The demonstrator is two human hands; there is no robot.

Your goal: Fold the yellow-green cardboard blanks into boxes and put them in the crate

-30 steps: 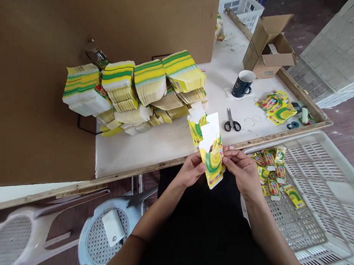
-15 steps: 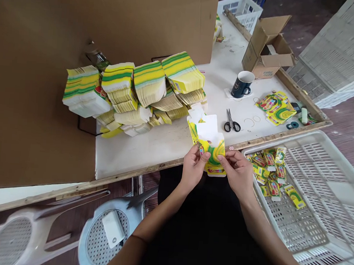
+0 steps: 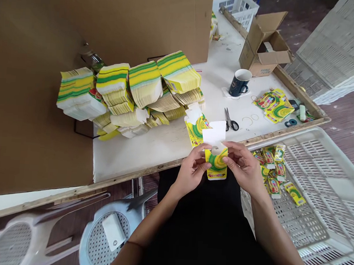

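Observation:
Between my two hands, just off the table's front edge, is a small yellow and green printed carton [image 3: 217, 162] with its white top flap standing up. My left hand [image 3: 193, 166] pinches its left side between thumb and fingers. On the opposite side my right hand [image 3: 243, 166] grips it the same way. Behind it, more flat printed cartons [image 3: 195, 129] lie on the table edge. Large stacks of flat cartons [image 3: 146, 80] are piled further left. Black-handled scissors [image 3: 231, 122] lie just beyond my right hand.
A dark mug [image 3: 240, 83] stands near an open cardboard box [image 3: 264, 52]. Loose cartons [image 3: 274, 105] lie by the table's right corner. A white plastic crate [image 3: 311, 158] at right holds several folded cartons [image 3: 273, 185]. Stools [image 3: 106, 232] stand lower left, one bearing a white device [image 3: 114, 231].
The carton in my hands has come away from the flat cartons behind it and sits slightly lower and further right. Its white flap now stands upright. The view has shifted slightly.

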